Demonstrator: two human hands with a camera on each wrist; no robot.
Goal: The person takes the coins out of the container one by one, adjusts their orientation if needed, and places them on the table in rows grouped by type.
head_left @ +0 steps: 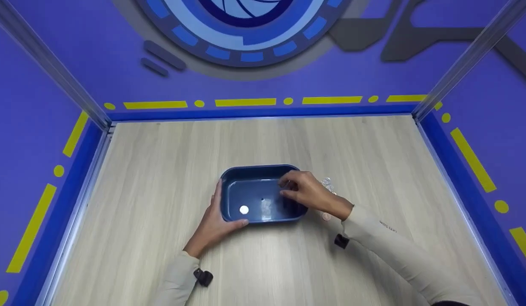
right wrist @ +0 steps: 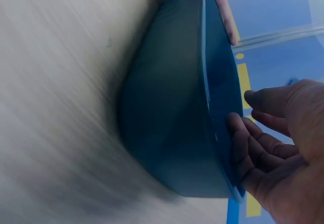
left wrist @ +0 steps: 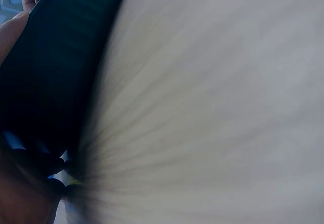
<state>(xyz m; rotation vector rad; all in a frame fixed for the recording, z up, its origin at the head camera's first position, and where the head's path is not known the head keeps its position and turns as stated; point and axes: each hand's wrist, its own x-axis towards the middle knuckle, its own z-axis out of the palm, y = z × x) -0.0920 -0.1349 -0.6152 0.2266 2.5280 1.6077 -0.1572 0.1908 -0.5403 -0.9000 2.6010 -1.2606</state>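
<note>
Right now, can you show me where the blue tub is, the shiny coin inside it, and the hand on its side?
blue tub point(head_left: 230, 173): head view, far left rim.
coin point(head_left: 244, 209): head view, its middle, on the tub floor.
left hand point(head_left: 212, 223): head view, back of the hand.

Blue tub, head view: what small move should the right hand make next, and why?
Probably release over the blue tub. The right hand hovers above its right side, fingertips seemingly pinching something small; one coin already lies inside, more clear pieces wait outside, and the left hand steadies the rim.

small clear objects point(head_left: 328, 183) behind right hand point(head_left: 307, 193) too small to identify; left wrist view blurred
</note>
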